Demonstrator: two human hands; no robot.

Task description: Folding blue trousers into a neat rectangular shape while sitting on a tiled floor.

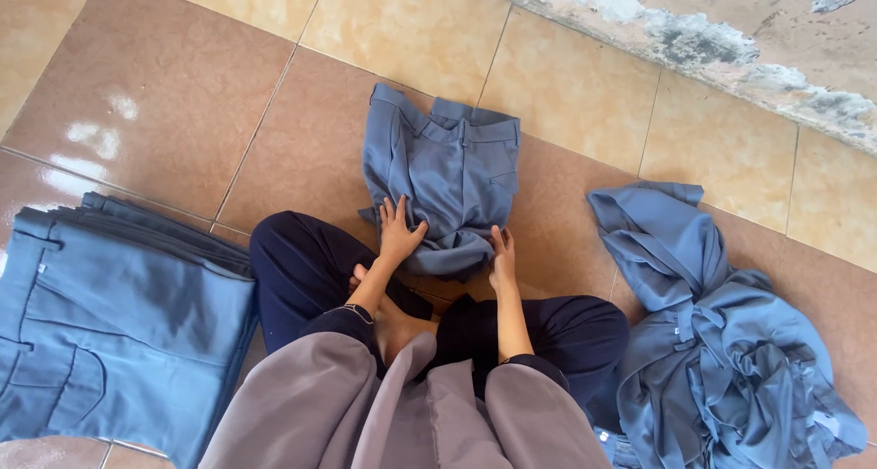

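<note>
While both hands press flat, fingers spread and gripping nothing, left hand point(398, 231) and right hand point(501, 261) are mid-fold on the blue trousers point(445, 177); smoothing the lower fold likely follows.

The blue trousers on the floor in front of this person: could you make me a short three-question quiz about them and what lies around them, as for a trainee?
1. True or false: both hands rest on the blue trousers lying on the tiled floor.
2. Which side of the person holds the neat stack of folded trousers? A) their left B) their right C) behind the trousers being handled
3. Fill in: the loose heap of blue garments lies on the person's ____ side.

Key
1. True: the left hand lies flat on the cloth and the right hand presses its lower edge.
2. A
3. right
</note>
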